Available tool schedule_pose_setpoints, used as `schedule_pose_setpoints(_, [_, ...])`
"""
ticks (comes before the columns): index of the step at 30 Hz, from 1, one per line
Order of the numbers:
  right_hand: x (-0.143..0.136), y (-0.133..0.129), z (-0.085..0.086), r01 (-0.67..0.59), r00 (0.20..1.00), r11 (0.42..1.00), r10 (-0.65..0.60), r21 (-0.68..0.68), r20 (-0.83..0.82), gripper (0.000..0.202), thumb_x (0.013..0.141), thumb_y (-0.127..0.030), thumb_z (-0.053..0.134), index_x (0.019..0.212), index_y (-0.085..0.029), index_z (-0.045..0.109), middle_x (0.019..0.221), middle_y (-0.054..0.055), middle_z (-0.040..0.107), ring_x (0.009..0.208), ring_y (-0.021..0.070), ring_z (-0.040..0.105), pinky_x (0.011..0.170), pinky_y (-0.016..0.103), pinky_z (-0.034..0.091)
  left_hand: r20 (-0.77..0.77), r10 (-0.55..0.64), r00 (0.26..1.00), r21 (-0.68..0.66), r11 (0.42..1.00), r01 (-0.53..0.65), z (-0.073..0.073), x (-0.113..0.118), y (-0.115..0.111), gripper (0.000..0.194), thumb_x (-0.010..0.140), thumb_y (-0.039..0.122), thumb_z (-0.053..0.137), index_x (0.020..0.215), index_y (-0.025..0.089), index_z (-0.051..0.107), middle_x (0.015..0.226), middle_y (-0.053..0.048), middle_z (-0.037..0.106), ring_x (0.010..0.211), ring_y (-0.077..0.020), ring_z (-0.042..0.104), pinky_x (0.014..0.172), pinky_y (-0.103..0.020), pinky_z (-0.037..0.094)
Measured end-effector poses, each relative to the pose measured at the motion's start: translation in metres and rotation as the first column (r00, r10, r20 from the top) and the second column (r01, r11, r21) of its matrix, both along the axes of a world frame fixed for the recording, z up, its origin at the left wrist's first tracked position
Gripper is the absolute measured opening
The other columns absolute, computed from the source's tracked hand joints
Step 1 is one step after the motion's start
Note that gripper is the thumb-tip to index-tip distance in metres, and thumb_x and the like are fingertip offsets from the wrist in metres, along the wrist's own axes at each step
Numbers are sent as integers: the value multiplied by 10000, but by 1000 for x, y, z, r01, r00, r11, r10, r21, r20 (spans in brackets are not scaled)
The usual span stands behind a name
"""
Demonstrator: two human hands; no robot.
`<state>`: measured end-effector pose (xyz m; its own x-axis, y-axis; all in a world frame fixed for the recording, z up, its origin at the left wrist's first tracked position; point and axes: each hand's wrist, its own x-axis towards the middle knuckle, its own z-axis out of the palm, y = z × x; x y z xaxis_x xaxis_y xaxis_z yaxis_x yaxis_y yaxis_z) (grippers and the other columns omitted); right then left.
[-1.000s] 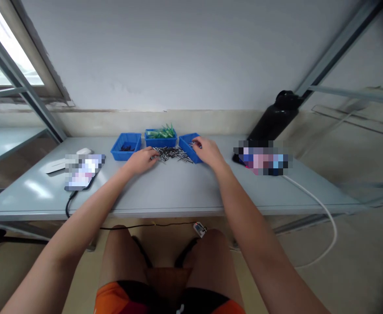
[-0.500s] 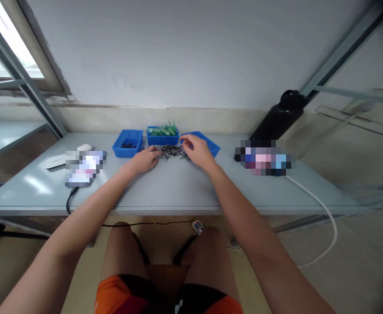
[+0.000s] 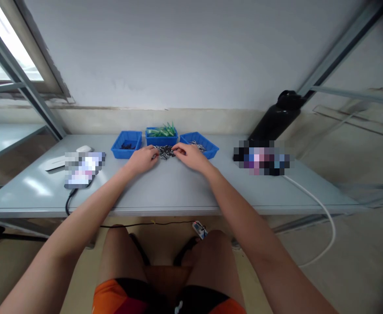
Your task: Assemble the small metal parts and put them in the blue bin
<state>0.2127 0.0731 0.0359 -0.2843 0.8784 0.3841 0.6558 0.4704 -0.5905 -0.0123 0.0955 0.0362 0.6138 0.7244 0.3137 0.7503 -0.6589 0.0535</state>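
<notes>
A pile of small silvery and dark metal pieces, too small to name, lies on the table between my hands. My left hand rests at its left side, fingers bent and closed together at the edge of the pieces. From the right, my right hand reaches into the pile with thumb and fingertips pinched; what they hold is too small to make out. Behind the pile stand a left blue bin with dark bits, a middle blue bin with green strips, and a right blue bin with silvery pieces.
On the left of the table lie a phone with a black cable, a white flat box and a small white case. At the right are a black bottle and a blurred-out device with a white cable.
My right hand has moved left and down from in front of the right bin into the pile, uncovering silvery pieces in that bin. The left hand has hardly moved.
</notes>
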Motion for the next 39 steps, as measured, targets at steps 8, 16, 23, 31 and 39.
schedule_pose_setpoints(8, [-2,1,-4,-112,992,993,113,-23,58,251,923,-303,472,990,-196,689,927,55,710,815,168,610,759,279,421,221,-100,970,54,994,90,6,5,-5,235,930,280,457,979,182,664,949,-62,650,823,-167,608,701,-257,460])
schedule_pose_setpoints(16, [0,-1,-2,-88,995,994,91,-69,46,209,889,-290,509,915,-192,692,810,30,692,724,151,582,696,259,400,217,-94,972,63,995,82,7,5,-7,247,939,288,463,998,179,676,954,-64,657,823,-170,615,695,-257,456])
schedule_pose_setpoints(23, [0,-1,1,-65,998,997,66,-44,21,197,876,-297,523,920,-185,679,786,33,683,708,152,578,678,258,396,199,-89,976,55,995,80,6,3,-5,243,928,271,455,981,178,673,946,-60,658,820,-174,614,699,-267,453])
schedule_pose_setpoints(31, [-3,-4,3,-32,999,999,33,29,-19,228,882,-357,515,882,-193,673,747,30,667,667,152,554,652,261,388,145,-115,983,-26,992,120,5,4,-3,205,899,255,457,932,189,648,921,-52,658,807,-179,604,725,-283,453])
schedule_pose_setpoints(39, [-1,0,-2,-71,997,997,72,-38,41,194,869,-306,521,883,-193,679,731,18,656,676,146,559,656,253,380,202,-85,976,23,996,82,7,3,-5,219,905,268,459,937,180,656,914,-59,657,820,-179,608,696,-269,455])
